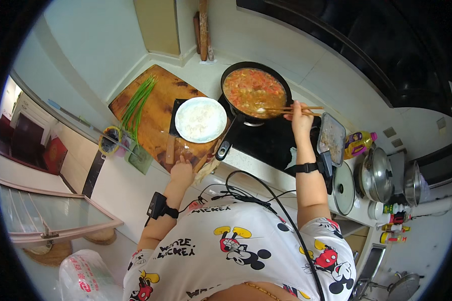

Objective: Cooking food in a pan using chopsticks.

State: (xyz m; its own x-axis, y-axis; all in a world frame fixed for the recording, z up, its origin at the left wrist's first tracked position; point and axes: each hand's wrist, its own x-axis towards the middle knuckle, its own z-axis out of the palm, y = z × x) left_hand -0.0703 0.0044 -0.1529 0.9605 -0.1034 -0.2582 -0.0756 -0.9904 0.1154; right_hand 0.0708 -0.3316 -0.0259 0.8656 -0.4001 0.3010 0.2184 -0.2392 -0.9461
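Note:
My right hand (302, 118) grips wooden chopsticks (280, 110), their tips in a dark frying pan (235, 67) on the black cooktop. The pan holds a reddish-orange soup (254, 88) with tomato-like pieces. At the near edge of a wooden cutting board (162, 98), my left hand (182, 170) rests with fingers spread, apparently holding nothing. Just beyond it lies the wooden handle (170, 149) of a cleaver, whose dark blade is partly hidden under a white bowl (180, 131). White, lumpy, flour-like food (200, 119) lies in the bowl. Green scallions (138, 103) lie across the board's left side.
The pan's long handle (224, 149) projects over the counter edge toward me. Right of the cooktop are a clear plastic container (331, 139), an oil bottle (358, 143) and lidded pots (378, 175). A black cable (293, 225) hangs across my front. An overhead hood (346, 41) spans the upper right.

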